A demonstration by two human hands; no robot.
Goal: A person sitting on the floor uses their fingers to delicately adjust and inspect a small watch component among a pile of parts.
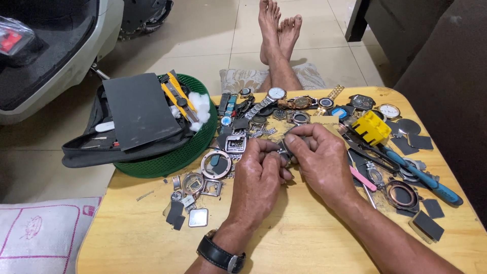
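Over the middle of a low wooden table (304, 228), my left hand (259, 175) and my right hand (317, 157) meet, fingertips pinched together on a small metal watch part (285, 148). Most of the part is hidden by my fingers. A black wristwatch sits on my left wrist (220, 253). Loose watch cases and rings (215, 163) lie just left of my left hand. Several wristwatches (276, 95) are spread along the table's far edge.
A green basket (167, 157) on the left holds a black pouch, a yellow-handled tool and cotton. A yellow block (372, 127), blue-handled pliers (421, 177) and dark squares lie on the right. A person's bare feet (278, 30) rest beyond the table. A scooter (56, 45) stands far left.
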